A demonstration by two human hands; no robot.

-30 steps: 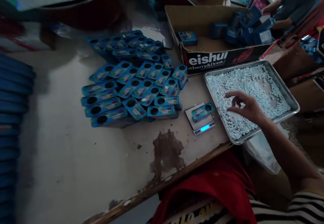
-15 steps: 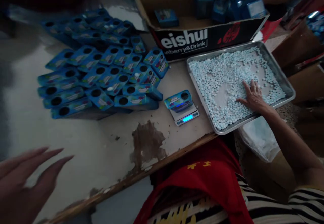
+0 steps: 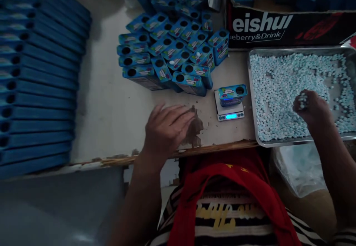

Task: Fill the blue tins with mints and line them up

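Note:
My right hand [image 3: 314, 109] is closed on a handful of small pale-blue candies, some showing at its fingers. It is over a metal tray [image 3: 280, 143] spread with many more loose candies [image 3: 278, 94]. My left hand [image 3: 168, 127] hovers over the table's front part with fingers stretched out and nothing visible in it. Between the hands sits a small digital scale [image 3: 222, 109] with a lit blue display. Resting on the scale is a blue candy box [image 3: 232, 92] with a dark round hole in its top.
Several similar blue boxes [image 3: 189, 85] stand grouped behind my left hand, a few candies on their tops. Long rows of blue boxes [image 3: 41, 94] fill the left side. A black carton [image 3: 261, 25] stands behind the tray. Below the tray hangs a clear plastic bag [image 3: 300, 168].
The view has swung left, bringing the long box rows into sight. My right hand has gone from spread on the candies to closed around some. My left hand has moved in towards the scale.

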